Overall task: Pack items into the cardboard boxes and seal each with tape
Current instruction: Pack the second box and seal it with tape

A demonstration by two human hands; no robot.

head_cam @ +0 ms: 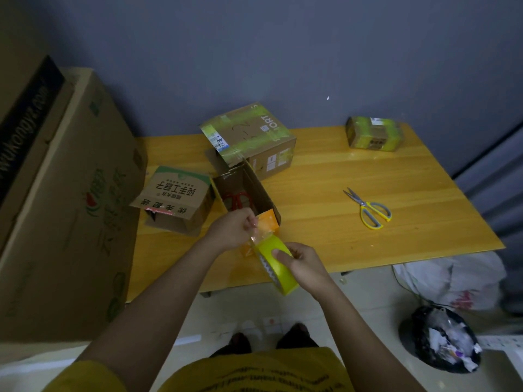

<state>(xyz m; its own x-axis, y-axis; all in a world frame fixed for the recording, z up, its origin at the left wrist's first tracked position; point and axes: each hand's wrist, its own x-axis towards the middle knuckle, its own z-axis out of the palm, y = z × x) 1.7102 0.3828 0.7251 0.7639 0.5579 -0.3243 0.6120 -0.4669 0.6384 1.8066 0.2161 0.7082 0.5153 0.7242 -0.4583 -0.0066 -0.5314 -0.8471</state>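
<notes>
taped box (pixel 249 134) — "ORT", "2"; big carton (pixel 25 117) — "wukongyz.com"; fallen box (pixel 175 196) — Chinese print

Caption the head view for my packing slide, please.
Left hand peels tape from the yellow tape roll held by the right hand, above an open box.

Dim lighting throughout. The rear wall (pixel 283 52) is painted a flat blue-grey. A low table (pixel 396 171) with a glossy yellow wood-grain top stands against it. The floor (pixel 353 301) is pale tile. Large stacked cartons (pixel 65 193) line the left side. A white plastic bag (pixel 452 278) and a black rubbish bag (pixel 444 340) sit on the floor at right.
</notes>
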